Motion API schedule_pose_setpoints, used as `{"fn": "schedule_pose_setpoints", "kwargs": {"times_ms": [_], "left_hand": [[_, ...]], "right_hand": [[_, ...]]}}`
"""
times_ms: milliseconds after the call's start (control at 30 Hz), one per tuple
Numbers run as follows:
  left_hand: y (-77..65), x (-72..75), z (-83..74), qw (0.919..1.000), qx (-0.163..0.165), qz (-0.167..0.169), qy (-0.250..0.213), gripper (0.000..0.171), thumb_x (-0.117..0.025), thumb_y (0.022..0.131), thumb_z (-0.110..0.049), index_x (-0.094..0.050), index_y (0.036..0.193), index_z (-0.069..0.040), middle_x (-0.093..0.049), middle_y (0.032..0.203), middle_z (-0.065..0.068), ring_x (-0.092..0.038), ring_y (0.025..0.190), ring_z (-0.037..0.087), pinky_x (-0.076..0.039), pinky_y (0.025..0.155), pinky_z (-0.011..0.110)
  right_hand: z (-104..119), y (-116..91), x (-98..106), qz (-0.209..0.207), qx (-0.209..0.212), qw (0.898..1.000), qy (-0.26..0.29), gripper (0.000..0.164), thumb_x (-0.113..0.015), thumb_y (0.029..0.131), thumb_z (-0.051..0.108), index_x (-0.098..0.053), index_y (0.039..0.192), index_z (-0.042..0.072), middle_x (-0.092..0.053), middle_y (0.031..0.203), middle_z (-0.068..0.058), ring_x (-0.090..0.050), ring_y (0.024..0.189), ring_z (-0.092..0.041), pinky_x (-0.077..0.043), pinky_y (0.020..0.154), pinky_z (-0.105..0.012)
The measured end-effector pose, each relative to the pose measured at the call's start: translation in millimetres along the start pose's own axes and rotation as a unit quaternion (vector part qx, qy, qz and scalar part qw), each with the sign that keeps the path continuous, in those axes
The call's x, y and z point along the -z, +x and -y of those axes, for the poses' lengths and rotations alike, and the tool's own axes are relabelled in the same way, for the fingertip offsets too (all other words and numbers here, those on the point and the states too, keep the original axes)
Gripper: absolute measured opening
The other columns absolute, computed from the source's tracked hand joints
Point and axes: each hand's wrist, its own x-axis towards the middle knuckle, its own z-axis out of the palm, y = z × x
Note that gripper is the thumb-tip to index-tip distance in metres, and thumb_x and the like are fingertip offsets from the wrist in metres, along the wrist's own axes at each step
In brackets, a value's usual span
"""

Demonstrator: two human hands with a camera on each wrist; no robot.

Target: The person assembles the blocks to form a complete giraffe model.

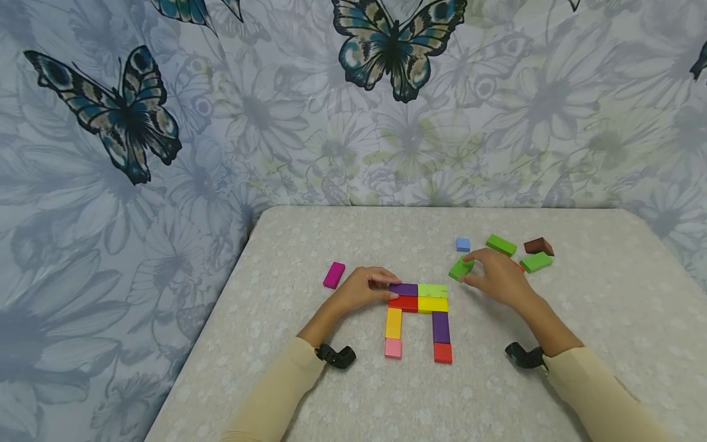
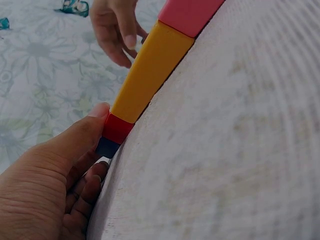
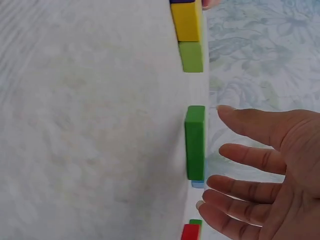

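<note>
Wooden blocks form a flat figure on the table: a purple block (image 1: 404, 289) and a light green block (image 1: 432, 290) above a red block (image 1: 402, 303) and a yellow block (image 1: 433, 304), with two legs below. My left hand (image 1: 361, 290) pinches the left end of this figure, thumb at the red block and fingers by the purple one. Over at the right, my right hand (image 1: 499, 276) is spread beside a green block (image 3: 195, 142). In the right wrist view its thumb and fingertips stand a little apart from that block.
One leg has an orange-yellow block (image 1: 393, 323) and a pink block (image 1: 393, 348); the other, a purple block (image 1: 440, 327) and a red block (image 1: 442, 353). A magenta block (image 1: 334, 275) lies left. Blue (image 1: 463, 245), green (image 1: 501, 245) and brown blocks (image 1: 538, 246) lie behind my right hand.
</note>
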Motion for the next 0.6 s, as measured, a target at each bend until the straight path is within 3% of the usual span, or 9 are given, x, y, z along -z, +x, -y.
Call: {"fn": "schedule_pose_setpoints", "kwargs": {"times_ms": [233,600], "left_hand": [[1.5,0.8,-3.9,1.0,-0.002,-0.002,0.005,0.034,-0.083,0.086,-0.023,-0.078,0.119,-0.019,-0.072,0.114,-0.008,-0.063,0.101,0.011,-0.053,0.086,0.029],[-4.6,0.6,-5.0,1.0,-0.004,0.002,0.0,0.034,-0.083,0.086,-0.023,-0.078,0.119,-0.019,-0.072,0.114,-0.009,-0.063,0.102,0.01,-0.053,0.086,0.029]], "right_hand": [[-5.1,5.2,-6.2,0.013,-0.005,1.0,0.016,0.039,-0.081,0.086,0.011,-0.069,0.119,-0.003,-0.067,0.122,-0.024,-0.064,0.103,-0.04,-0.053,0.085,-0.055],[-4.3,0.5,-6.5,0.021,0.004,0.999,0.027,0.03,-0.082,0.085,0.009,-0.072,0.112,0.0,-0.07,0.114,-0.019,-0.063,0.098,-0.035,-0.053,0.083,-0.052]]}}
